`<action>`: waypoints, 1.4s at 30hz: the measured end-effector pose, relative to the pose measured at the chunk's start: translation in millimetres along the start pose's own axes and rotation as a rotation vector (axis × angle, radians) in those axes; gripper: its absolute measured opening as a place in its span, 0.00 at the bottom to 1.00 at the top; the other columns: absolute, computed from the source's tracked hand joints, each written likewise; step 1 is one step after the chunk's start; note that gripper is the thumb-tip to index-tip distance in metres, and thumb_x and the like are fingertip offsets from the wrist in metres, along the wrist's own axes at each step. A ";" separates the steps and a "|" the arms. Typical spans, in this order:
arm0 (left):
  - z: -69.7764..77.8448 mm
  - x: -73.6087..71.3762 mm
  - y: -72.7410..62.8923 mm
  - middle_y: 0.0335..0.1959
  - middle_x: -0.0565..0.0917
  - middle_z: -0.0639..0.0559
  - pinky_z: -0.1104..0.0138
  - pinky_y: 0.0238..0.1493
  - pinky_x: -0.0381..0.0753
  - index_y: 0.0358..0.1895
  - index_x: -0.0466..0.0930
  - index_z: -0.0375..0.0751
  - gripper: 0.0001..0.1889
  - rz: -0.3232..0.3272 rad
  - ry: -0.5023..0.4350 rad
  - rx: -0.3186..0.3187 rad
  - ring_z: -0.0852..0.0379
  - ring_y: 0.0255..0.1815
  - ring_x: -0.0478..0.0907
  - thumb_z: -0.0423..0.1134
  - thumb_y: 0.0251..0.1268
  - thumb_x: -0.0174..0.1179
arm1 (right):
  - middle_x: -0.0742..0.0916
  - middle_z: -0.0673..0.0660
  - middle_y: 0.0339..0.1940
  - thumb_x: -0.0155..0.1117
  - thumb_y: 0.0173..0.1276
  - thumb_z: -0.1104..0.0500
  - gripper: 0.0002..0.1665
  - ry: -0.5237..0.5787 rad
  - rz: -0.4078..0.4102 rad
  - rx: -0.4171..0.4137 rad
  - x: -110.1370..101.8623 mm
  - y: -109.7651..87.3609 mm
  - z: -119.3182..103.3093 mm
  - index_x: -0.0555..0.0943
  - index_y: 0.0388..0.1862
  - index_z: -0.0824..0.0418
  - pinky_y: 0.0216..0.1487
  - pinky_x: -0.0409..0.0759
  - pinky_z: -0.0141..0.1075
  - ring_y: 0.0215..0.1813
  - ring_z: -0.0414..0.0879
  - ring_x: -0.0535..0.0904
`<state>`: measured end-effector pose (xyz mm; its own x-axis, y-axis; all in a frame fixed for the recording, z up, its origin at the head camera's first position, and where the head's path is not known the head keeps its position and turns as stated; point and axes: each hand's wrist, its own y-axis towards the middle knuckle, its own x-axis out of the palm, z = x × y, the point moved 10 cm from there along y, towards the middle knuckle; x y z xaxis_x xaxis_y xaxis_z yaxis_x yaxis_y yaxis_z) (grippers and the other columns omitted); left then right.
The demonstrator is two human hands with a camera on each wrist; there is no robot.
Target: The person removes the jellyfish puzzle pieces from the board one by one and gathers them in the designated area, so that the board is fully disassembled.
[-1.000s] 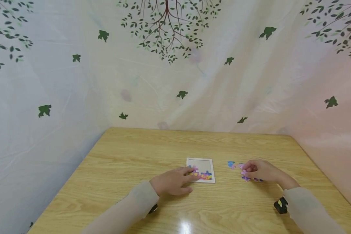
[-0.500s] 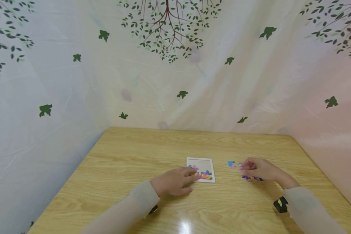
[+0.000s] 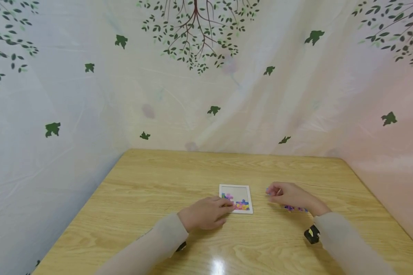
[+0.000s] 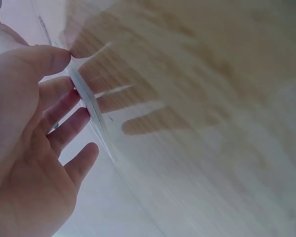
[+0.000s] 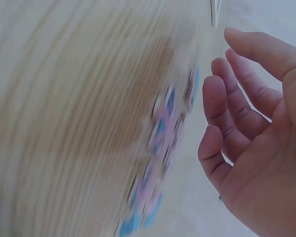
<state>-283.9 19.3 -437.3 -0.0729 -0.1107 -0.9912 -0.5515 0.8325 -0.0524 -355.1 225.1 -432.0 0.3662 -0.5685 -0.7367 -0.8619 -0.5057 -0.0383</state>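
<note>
My left hand [image 3: 204, 214] rests its outstretched fingertips on the lower left of a white-rimmed square puzzle tray [image 3: 251, 202]. Jigsaw pieces [image 3: 241, 205] in pink, yellow and blue fill the tray's lower part. In the left wrist view, the fingers reach over the tray's edge [image 4: 92, 103]. My right hand [image 3: 290, 194] hovers above loose jigsaw pieces to the right of the tray. The right wrist view has that hand [image 5: 266, 113] with fingers loosely bent and nothing between them, beside pink and blue pieces [image 5: 160, 131]. In the head view it covers most of these; purple pieces [image 3: 296, 208] show below it.
A wooden table [image 3: 158, 175] carries everything. Behind it and at both sides hangs a pale curtain [image 3: 179, 114] printed with leaves and branches. A black wrist device [image 3: 311, 234] sits at the right cuff.
My right hand has moved left across the loose pieces, from the pink and purple ones to the blue one at the group's left end. The left hand stays on the tray.
</note>
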 end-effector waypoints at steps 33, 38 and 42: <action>2.0 4.8 -0.9 0.77 0.68 0.53 0.65 0.74 0.66 0.80 0.63 0.52 0.28 -0.057 -0.071 -0.006 0.55 0.75 0.66 0.47 0.82 0.50 | 0.82 0.50 0.31 0.70 0.71 0.57 0.13 -0.003 -0.067 -0.082 69.1 75.6 -66.3 0.85 0.50 0.63 0.37 0.76 0.34 0.33 0.41 0.75; 2.8 2.9 -2.1 0.76 0.69 0.53 0.64 0.73 0.67 0.80 0.63 0.52 0.28 -0.056 -0.098 -0.011 0.54 0.75 0.67 0.47 0.81 0.51 | 0.82 0.49 0.29 0.69 0.71 0.59 0.09 0.003 -0.065 -0.049 71.2 78.6 -66.4 0.84 0.46 0.63 0.35 0.74 0.32 0.32 0.40 0.74; 2.1 3.3 -1.6 0.77 0.68 0.53 0.64 0.73 0.67 0.80 0.63 0.53 0.28 -0.059 -0.100 -0.012 0.54 0.75 0.67 0.47 0.81 0.51 | 0.82 0.49 0.31 0.69 0.71 0.60 0.08 0.009 -0.074 -0.018 73.8 81.1 -64.8 0.84 0.45 0.62 0.36 0.76 0.32 0.33 0.41 0.75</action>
<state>-281.5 18.8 -440.7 0.0429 -0.1044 -0.9936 -0.5623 0.8195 -0.1104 -375.2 100.1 -445.7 0.4321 -0.5343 -0.7265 -0.8257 -0.5584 -0.0804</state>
